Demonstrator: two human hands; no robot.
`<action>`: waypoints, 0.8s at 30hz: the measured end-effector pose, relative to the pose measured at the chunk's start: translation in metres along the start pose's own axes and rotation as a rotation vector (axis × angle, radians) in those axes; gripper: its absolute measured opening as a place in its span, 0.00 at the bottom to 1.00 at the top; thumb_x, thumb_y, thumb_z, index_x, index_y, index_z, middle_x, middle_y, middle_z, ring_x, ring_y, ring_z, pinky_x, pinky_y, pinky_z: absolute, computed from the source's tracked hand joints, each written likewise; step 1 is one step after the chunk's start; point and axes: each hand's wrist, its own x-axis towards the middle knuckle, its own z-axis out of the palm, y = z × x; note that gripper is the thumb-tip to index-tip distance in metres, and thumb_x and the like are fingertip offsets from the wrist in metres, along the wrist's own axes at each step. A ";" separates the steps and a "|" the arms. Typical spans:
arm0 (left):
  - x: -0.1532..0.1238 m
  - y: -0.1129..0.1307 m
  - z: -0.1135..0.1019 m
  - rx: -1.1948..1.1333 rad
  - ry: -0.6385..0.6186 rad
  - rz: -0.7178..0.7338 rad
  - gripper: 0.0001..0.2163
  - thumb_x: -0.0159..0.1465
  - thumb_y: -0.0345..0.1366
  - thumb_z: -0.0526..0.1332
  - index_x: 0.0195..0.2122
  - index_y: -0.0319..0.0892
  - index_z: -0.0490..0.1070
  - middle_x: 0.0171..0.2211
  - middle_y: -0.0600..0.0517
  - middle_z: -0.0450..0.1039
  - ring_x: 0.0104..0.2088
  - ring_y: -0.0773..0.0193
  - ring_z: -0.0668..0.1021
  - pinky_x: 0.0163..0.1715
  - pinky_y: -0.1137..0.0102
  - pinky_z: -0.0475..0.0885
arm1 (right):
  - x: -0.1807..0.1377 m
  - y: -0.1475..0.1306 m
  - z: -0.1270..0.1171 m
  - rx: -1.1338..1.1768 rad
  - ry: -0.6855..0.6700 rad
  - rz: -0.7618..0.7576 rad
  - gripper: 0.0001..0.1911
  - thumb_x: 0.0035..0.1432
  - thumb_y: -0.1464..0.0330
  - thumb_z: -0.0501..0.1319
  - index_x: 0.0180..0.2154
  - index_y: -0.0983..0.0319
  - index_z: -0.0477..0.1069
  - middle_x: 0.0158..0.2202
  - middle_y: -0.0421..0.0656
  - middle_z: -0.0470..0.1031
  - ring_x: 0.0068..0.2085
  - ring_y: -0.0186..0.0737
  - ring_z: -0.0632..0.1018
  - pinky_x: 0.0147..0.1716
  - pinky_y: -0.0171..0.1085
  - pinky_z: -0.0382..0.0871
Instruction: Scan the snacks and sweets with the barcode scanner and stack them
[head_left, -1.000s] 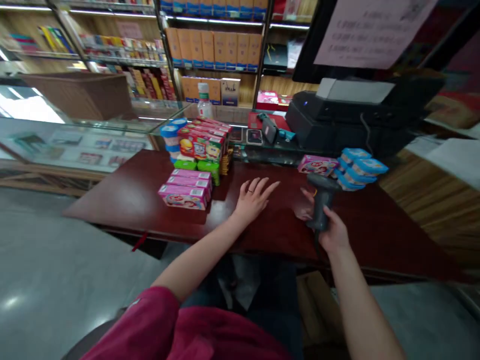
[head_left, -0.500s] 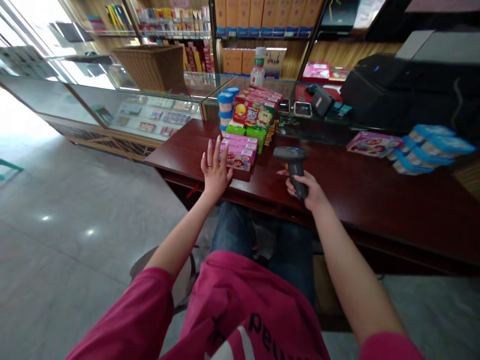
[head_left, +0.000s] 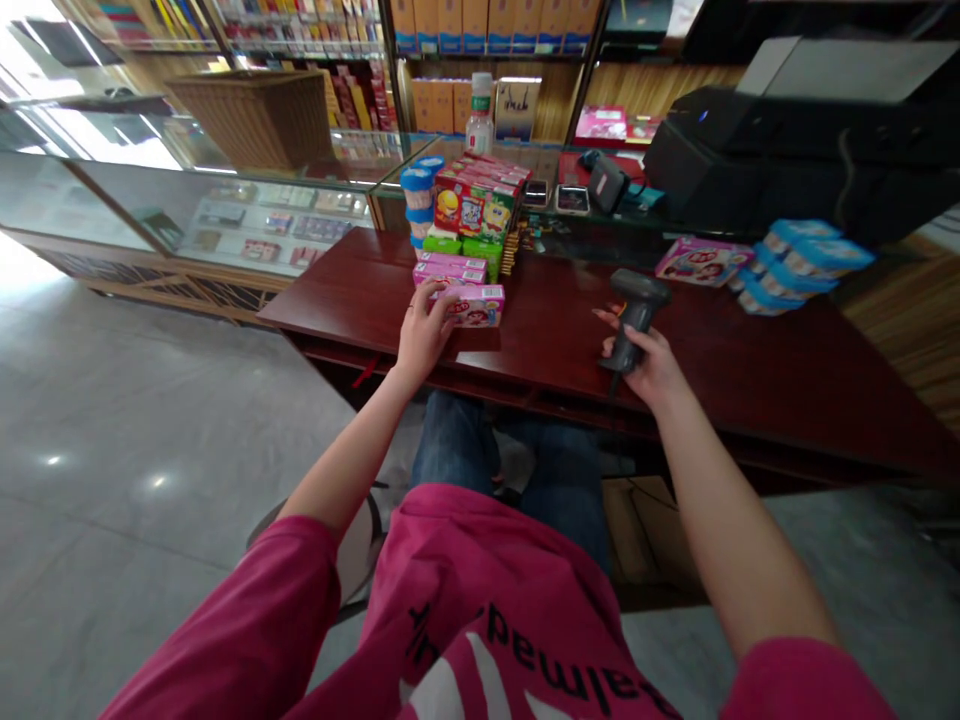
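My left hand [head_left: 424, 335] grips the left end of a pink snack box [head_left: 480, 308] at the front of the stack on the dark red desk. More pink boxes [head_left: 450, 266] lie just behind it, with green boxes [head_left: 481, 254] and red snack boxes [head_left: 474, 205] piled further back. In my right hand [head_left: 646, 362] is a black barcode scanner [head_left: 634, 310], held by its handle above the desk, its head pointing up and left. Blue-lidded tubs [head_left: 417, 200] are stacked left of the red boxes.
On the desk's right side are another pink box [head_left: 701, 261] and several blue-lidded tubs [head_left: 799, 262]. Behind the desk stand a glass counter, a bottle [head_left: 480, 112], a wicker basket [head_left: 255, 115] and a black machine [head_left: 780, 150]. The desk's front edge runs close to my legs.
My left hand has closed from spread fingers onto the front pink box, which now sits apart from the others, shifted right. The scanner has moved right, and the view has shifted.
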 end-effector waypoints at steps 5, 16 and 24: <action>-0.003 0.041 0.016 -0.069 -0.053 0.080 0.18 0.76 0.33 0.57 0.64 0.48 0.71 0.65 0.43 0.70 0.67 0.55 0.72 0.68 0.58 0.70 | -0.005 -0.010 -0.025 -0.020 0.026 0.013 0.25 0.50 0.62 0.79 0.49 0.55 0.79 0.59 0.44 0.83 0.31 0.37 0.82 0.33 0.42 0.82; 0.106 0.134 0.124 -0.018 -0.295 0.148 0.14 0.75 0.32 0.56 0.58 0.38 0.74 0.54 0.41 0.78 0.57 0.49 0.77 0.57 0.59 0.74 | -0.011 -0.006 -0.035 -0.113 0.082 -0.105 0.30 0.45 0.50 0.80 0.46 0.56 0.78 0.41 0.41 0.88 0.18 0.29 0.75 0.28 0.38 0.79; 0.120 0.125 0.151 -0.053 -0.264 0.175 0.17 0.74 0.29 0.55 0.62 0.42 0.73 0.56 0.41 0.77 0.58 0.49 0.76 0.57 0.59 0.74 | -0.008 0.001 -0.037 -0.139 0.137 -0.088 0.26 0.48 0.53 0.79 0.43 0.57 0.76 0.40 0.43 0.88 0.17 0.29 0.74 0.28 0.39 0.79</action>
